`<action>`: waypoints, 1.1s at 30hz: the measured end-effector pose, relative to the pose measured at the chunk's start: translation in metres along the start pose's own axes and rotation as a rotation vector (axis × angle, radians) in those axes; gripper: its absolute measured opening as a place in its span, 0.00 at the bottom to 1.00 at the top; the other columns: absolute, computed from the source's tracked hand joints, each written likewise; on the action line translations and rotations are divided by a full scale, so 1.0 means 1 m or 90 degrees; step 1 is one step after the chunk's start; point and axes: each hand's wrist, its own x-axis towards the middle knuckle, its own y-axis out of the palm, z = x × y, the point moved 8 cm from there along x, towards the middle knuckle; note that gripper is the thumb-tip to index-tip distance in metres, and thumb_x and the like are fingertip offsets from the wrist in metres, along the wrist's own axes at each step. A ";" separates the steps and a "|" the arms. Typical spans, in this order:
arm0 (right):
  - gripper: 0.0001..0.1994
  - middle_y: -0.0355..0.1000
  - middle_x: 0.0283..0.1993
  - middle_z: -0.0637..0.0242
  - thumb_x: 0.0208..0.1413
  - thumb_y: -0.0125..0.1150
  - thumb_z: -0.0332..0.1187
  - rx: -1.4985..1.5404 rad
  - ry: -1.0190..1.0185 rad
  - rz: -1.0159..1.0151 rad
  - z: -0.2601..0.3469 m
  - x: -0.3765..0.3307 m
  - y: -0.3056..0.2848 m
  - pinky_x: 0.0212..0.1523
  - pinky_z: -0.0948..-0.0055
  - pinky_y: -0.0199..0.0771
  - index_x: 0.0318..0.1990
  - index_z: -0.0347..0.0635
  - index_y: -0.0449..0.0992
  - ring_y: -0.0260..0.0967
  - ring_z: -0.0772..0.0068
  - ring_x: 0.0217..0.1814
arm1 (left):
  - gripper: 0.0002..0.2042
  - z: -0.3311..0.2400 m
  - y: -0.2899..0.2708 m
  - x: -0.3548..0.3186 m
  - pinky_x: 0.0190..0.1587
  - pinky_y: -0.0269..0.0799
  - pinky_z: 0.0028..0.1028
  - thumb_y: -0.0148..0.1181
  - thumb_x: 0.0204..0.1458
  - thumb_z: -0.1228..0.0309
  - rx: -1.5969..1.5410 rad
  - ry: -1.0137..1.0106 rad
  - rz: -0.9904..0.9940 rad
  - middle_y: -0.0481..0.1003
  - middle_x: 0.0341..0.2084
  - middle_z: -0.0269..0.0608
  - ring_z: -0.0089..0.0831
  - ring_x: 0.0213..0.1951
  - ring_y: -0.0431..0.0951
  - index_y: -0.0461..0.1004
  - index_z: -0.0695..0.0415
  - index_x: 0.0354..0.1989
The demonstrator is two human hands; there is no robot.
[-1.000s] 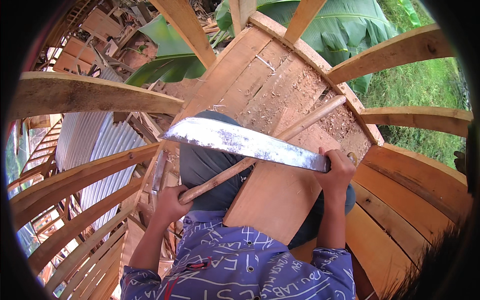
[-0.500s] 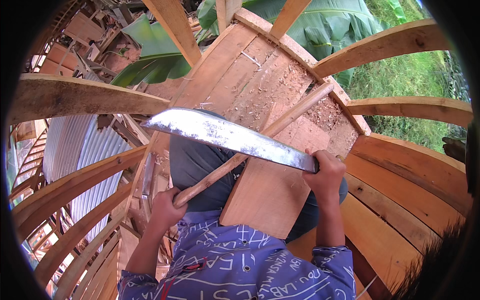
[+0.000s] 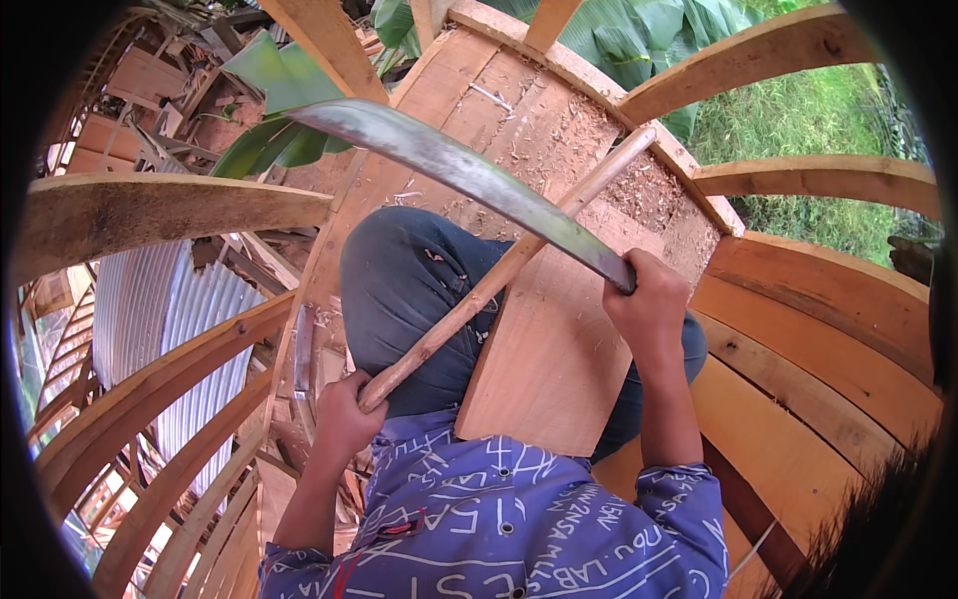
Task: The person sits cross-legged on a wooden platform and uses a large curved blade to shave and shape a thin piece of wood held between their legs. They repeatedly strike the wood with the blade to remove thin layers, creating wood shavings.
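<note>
Landmark: the flat, smooth, reddish-brown wooden board point(image 3: 549, 359) across the lap. Well to its left, a grey corrugated metal sheet point(image 3: 205, 329) lies beyond the curved ribs. Nearer the board's left side, the left hand point(image 3: 344, 414) is closed, fingers curled around the lower end of a long, round, pale-brown wooden stick point(image 3: 449, 325). The stick slants from there up over the board, its far end above and right of it. Judged handling: stick stiff, fairly light, not fragile, bare wood giving fair grip; best held at the lower end, clear of the metal. Above the board and crossing the stick is a long, curved, grey steel blade point(image 3: 449, 168), tip to the upper left; contact with the stick cannot be confirmed. Judged handling: rigid, heavier toward the wide tip, slick and sharp, so to be held by the handle only. At the board's right edge, the right hand point(image 3: 649, 304) is a closed fist at the blade's butt; the handle is mostly hidden by the fingers. Containers: none made out; the framed plank floor point(image 3: 459, 100) above the board bears scattered pale wood shavings point(image 3: 559, 130). Right of the board: a wall of orange-brown planks point(image 3: 798, 399).
</note>
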 end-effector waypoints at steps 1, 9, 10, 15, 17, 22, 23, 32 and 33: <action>0.07 0.70 0.22 0.59 0.42 0.65 0.29 0.002 -0.008 0.001 0.005 0.000 0.000 0.22 0.61 0.66 0.22 0.41 0.72 0.69 0.54 0.21 | 0.12 -0.001 0.001 0.001 0.33 0.72 0.41 0.63 0.37 0.68 0.002 0.009 0.002 0.76 0.21 0.54 0.53 0.29 0.78 0.76 0.61 0.30; 0.06 0.72 0.22 0.58 0.41 0.64 0.32 -0.085 0.083 0.002 -0.026 0.007 0.005 0.28 0.62 0.71 0.24 0.41 0.74 0.73 0.56 0.26 | 0.10 -0.006 0.001 -0.002 0.31 0.71 0.39 0.62 0.39 0.70 0.000 -0.007 -0.011 0.74 0.19 0.54 0.51 0.27 0.78 0.75 0.62 0.29; 0.06 0.72 0.22 0.58 0.41 0.63 0.33 -0.081 0.064 -0.005 -0.026 0.004 0.003 0.28 0.62 0.71 0.24 0.41 0.74 0.73 0.56 0.26 | 0.10 -0.004 0.004 -0.001 0.31 0.70 0.39 0.62 0.39 0.70 -0.007 -0.007 -0.007 0.74 0.18 0.54 0.51 0.26 0.78 0.75 0.62 0.29; 0.05 0.73 0.24 0.60 0.41 0.64 0.33 -0.031 0.025 0.019 -0.006 0.003 0.005 0.28 0.61 0.72 0.25 0.44 0.75 0.73 0.56 0.26 | 0.08 -0.002 0.009 0.001 0.27 0.68 0.33 0.60 0.41 0.72 -0.025 -0.024 0.021 0.73 0.16 0.52 0.40 0.20 0.76 0.74 0.65 0.28; 0.05 0.73 0.24 0.60 0.41 0.64 0.33 -0.039 0.011 0.013 -0.006 0.012 0.000 0.28 0.61 0.71 0.26 0.45 0.76 0.73 0.57 0.26 | 0.08 0.004 0.008 0.001 0.26 0.66 0.31 0.60 0.42 0.72 -0.025 -0.003 0.018 0.72 0.16 0.50 0.35 0.19 0.73 0.74 0.65 0.28; 0.07 0.74 0.24 0.60 0.41 0.64 0.33 -0.104 0.099 0.019 -0.040 0.010 0.006 0.28 0.60 0.72 0.28 0.43 0.78 0.74 0.56 0.26 | 0.08 -0.006 0.002 0.001 0.25 0.65 0.32 0.59 0.43 0.71 -0.051 -0.013 0.028 0.71 0.15 0.48 0.35 0.18 0.73 0.74 0.65 0.28; 0.07 0.74 0.24 0.60 0.41 0.64 0.33 -0.083 0.089 0.031 -0.034 0.010 0.006 0.28 0.60 0.72 0.28 0.43 0.77 0.74 0.55 0.27 | 0.08 -0.004 0.002 0.001 0.25 0.65 0.32 0.59 0.43 0.71 -0.052 -0.017 0.026 0.71 0.15 0.48 0.36 0.19 0.73 0.74 0.65 0.28; 0.06 0.75 0.25 0.62 0.38 0.65 0.32 -0.031 0.001 0.063 -0.003 0.010 0.011 0.29 0.63 0.73 0.27 0.44 0.78 0.75 0.59 0.28 | 0.08 0.001 0.005 -0.005 0.25 0.65 0.32 0.60 0.44 0.71 -0.052 -0.039 0.003 0.71 0.15 0.47 0.33 0.18 0.72 0.73 0.64 0.28; 0.06 0.75 0.25 0.62 0.38 0.65 0.32 -0.045 0.008 0.056 -0.011 0.011 0.011 0.28 0.63 0.72 0.27 0.45 0.78 0.75 0.60 0.28 | 0.08 -0.001 0.005 -0.005 0.25 0.65 0.32 0.60 0.44 0.70 -0.040 -0.040 0.007 0.71 0.15 0.47 0.32 0.18 0.72 0.73 0.63 0.28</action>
